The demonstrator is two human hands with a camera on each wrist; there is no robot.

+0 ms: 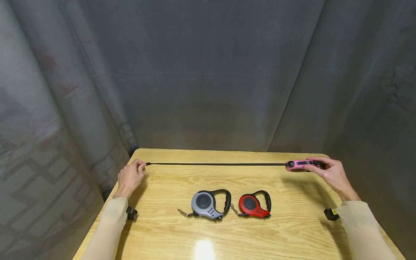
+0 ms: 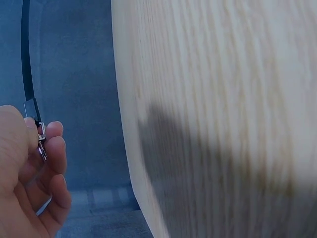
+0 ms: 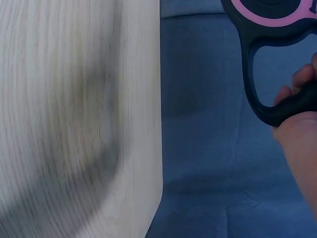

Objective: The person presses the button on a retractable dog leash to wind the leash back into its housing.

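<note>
— Where is the pink leash (image 1: pixel 300 165)?
— Above the far edge of the table (image 1: pixel 227 238), held by its black handle in the curled right hand (image 1: pixel 331 175). Tape (image 1: pixel 214 164) stretched tight across to the left hand (image 1: pixel 130 178), pinching the metal clip (image 2: pixel 41 141).

— How to handle?
— Probably light, hard plastic, a bit slippery. Best gripped through the handle loop. Tape thin and soft, likely springy, so firm pinch at the clip.

— Other things?
— Grey leash (image 1: pixel 206 204) and red leash (image 1: pixel 254 206), lying near the front.
</note>
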